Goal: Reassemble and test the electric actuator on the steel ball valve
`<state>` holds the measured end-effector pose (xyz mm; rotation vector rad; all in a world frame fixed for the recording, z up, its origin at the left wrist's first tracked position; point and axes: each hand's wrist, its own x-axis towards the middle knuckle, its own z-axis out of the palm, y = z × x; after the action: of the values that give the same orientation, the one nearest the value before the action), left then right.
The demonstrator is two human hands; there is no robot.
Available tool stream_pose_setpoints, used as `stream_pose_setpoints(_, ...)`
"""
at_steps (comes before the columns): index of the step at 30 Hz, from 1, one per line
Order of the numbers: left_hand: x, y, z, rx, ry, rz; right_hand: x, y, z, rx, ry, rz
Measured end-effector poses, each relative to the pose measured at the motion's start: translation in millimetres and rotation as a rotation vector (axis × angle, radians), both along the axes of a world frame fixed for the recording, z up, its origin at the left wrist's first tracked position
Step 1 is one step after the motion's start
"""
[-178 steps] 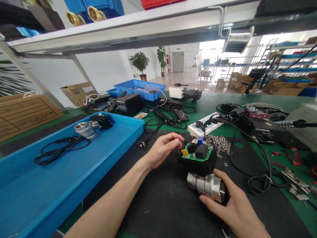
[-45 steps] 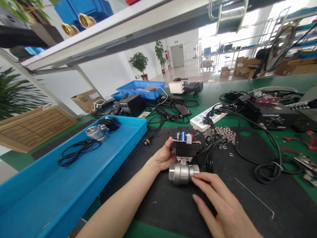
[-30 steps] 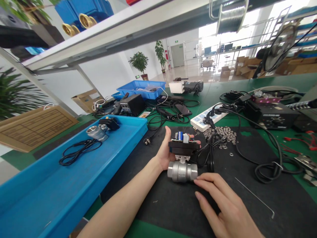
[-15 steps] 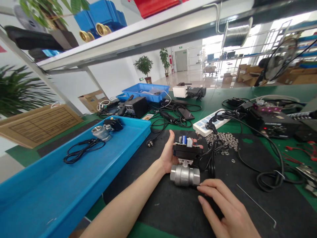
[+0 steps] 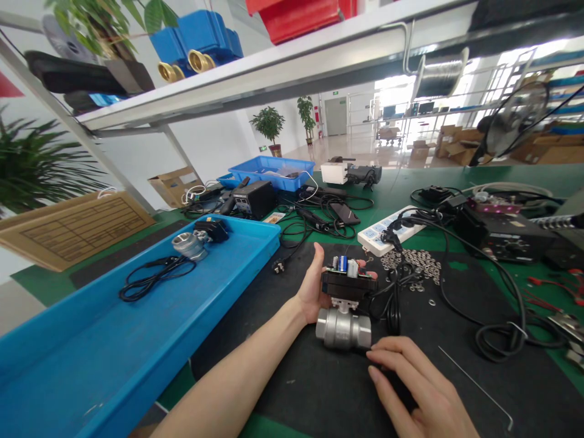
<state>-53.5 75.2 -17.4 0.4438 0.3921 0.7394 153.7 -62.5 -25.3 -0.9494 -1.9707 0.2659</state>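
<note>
A motorized ball valve [image 5: 344,328] stands on the black mat, its silver metal body below a black actuator housing [image 5: 349,285]. The housing's cover is off, and a circuit board with a blue part [image 5: 342,263] shows on top. My left hand [image 5: 314,289] is wrapped around the back of the housing, thumb up on the left and fingertips showing past its right side. Just right of the valve body, my right hand [image 5: 417,380] rests low over the mat with thumb and fingers apart. Nothing shows in it; whether its fingertips touch the valve, I cannot tell.
At left lies a long blue tray [image 5: 219,292] holding another valve [image 5: 189,244] and a black cable. Small metal nuts or rings [image 5: 415,264] lie scattered beside a power strip [image 5: 387,231]. A thin bent rod [image 5: 477,386] is at right. A shelf [image 5: 274,67] crosses overhead.
The whole view has shifted slightly, so things appear a little lower and to the right. Both hands and the valve keep nearly the same positions relative to each other.
</note>
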Motion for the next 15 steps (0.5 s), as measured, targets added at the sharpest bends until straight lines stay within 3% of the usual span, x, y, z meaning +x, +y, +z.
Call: stream_pose_setpoints(15, 0.4, -1.6, 1.1, 0.007, -0.014, 0.002, 0.2, -1.4, -1.3, -0.01, 0.016, 0.022)
